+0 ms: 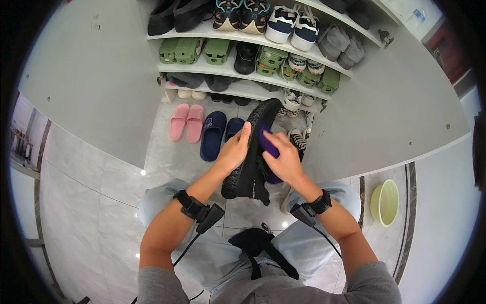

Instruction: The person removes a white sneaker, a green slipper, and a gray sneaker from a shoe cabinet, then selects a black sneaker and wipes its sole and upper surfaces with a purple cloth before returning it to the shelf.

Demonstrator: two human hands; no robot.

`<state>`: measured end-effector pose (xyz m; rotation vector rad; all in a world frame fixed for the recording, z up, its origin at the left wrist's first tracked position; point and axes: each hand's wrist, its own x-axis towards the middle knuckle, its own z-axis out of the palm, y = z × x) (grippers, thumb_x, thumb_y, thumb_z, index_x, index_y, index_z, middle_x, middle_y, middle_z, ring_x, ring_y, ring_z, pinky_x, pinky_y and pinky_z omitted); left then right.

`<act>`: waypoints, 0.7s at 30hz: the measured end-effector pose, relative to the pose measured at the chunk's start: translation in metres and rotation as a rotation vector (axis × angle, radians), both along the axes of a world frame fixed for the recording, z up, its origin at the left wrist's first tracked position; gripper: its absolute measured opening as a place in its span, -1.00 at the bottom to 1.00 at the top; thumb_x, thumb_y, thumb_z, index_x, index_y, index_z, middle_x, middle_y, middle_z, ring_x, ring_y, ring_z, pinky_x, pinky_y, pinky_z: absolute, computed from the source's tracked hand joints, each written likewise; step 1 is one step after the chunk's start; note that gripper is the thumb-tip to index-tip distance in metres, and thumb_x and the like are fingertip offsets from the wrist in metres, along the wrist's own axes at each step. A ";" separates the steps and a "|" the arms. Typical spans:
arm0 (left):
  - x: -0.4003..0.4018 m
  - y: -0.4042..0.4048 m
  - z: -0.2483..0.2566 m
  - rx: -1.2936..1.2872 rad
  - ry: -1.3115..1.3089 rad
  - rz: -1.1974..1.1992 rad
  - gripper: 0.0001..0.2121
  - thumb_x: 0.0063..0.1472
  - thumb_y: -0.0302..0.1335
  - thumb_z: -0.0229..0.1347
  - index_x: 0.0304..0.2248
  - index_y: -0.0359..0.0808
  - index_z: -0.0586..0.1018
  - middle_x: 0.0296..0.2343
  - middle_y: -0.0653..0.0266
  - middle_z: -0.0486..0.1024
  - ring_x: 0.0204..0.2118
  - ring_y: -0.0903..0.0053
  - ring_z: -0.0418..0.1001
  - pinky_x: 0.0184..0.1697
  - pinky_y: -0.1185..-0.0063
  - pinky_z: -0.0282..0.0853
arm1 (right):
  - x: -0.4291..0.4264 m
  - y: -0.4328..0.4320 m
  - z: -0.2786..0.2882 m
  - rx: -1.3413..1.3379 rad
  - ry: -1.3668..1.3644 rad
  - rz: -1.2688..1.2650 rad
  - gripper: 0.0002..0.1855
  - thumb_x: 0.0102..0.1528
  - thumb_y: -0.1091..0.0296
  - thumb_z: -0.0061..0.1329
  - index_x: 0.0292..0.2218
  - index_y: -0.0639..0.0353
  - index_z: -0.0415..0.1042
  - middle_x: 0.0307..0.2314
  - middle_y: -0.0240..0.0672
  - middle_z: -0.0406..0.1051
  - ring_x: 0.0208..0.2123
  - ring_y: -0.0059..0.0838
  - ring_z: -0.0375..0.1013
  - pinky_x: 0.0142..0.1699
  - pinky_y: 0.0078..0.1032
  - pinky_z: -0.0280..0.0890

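A black sneaker [246, 167] is held up on its side in front of me, its textured sole turned to the left and its toe pointing away. My left hand [236, 146] grips it by the sole, with the thumb along the sole's edge. In my right hand [283, 155] is a purple cloth [269, 143], pressed against the shoe's upper. Part of the cloth hangs below the fingers, beside the shoe's opening. The fingertips of my left hand are hidden behind the shoe.
An open shoe cabinet [228, 70] holds several shoes and green shoe racks [217, 52]. Its doors spread left [95, 83] and right [395, 102]. Pink slippers [186, 123] and navy slippers [213, 136] lie on the floor. A pale yellow basin [384, 203] stands at the right.
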<state>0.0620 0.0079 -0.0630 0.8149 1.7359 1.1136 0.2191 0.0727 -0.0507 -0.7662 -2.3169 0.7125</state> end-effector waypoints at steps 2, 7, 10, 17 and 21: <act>-0.012 0.000 -0.011 0.031 0.002 0.027 -0.24 0.17 0.18 -0.40 0.02 -0.40 0.30 -0.02 -0.09 0.28 0.10 0.20 0.17 0.12 0.51 0.02 | -0.001 -0.001 0.000 -0.104 -0.038 0.118 -0.52 -0.14 0.43 -0.04 -0.10 0.15 0.37 -0.34 -0.16 0.35 -0.30 -0.14 0.39 -0.19 -0.40 0.30; -0.038 -0.004 -0.005 0.189 -0.177 0.288 -0.19 0.15 0.21 -0.36 0.04 -0.44 0.26 -0.01 0.02 0.27 0.07 0.33 0.19 0.10 0.55 0.06 | 0.010 0.009 0.043 -0.324 -0.080 0.386 -0.34 -0.13 0.46 -0.07 0.07 0.03 0.19 -0.33 -0.13 0.38 -0.32 -0.20 0.40 -0.16 -0.45 0.28; -0.069 -0.009 -0.012 0.340 -0.651 0.301 -0.22 0.14 0.21 -0.34 0.07 -0.36 0.21 -0.03 0.14 0.29 0.01 0.38 0.25 0.06 0.53 0.16 | 0.018 0.007 0.050 -0.510 -0.155 0.500 -0.17 -0.11 0.48 -0.09 0.19 -0.09 -0.07 -0.33 -0.29 0.37 -0.32 -0.41 0.34 -0.09 -0.50 0.22; -0.069 -0.015 -0.017 0.306 -0.563 0.318 -0.16 0.13 0.24 -0.37 0.11 -0.40 0.12 0.02 0.12 0.23 0.02 0.38 0.23 0.07 0.55 0.16 | 0.020 -0.005 0.038 -0.549 -0.333 0.786 -0.21 -0.05 0.40 -0.06 0.18 0.00 -0.07 0.01 -0.22 0.18 -0.11 -0.40 0.28 0.05 -0.52 0.14; -0.079 -0.020 -0.023 0.378 -0.714 0.277 -0.13 0.10 0.27 -0.39 0.12 -0.38 0.09 0.04 0.09 0.18 0.04 0.36 0.21 0.09 0.54 0.14 | 0.017 -0.018 0.042 -0.654 -0.544 0.665 -0.20 -0.01 0.27 -0.01 0.18 0.13 -0.11 -0.05 -0.09 0.23 -0.10 -0.41 0.30 0.03 -0.53 0.16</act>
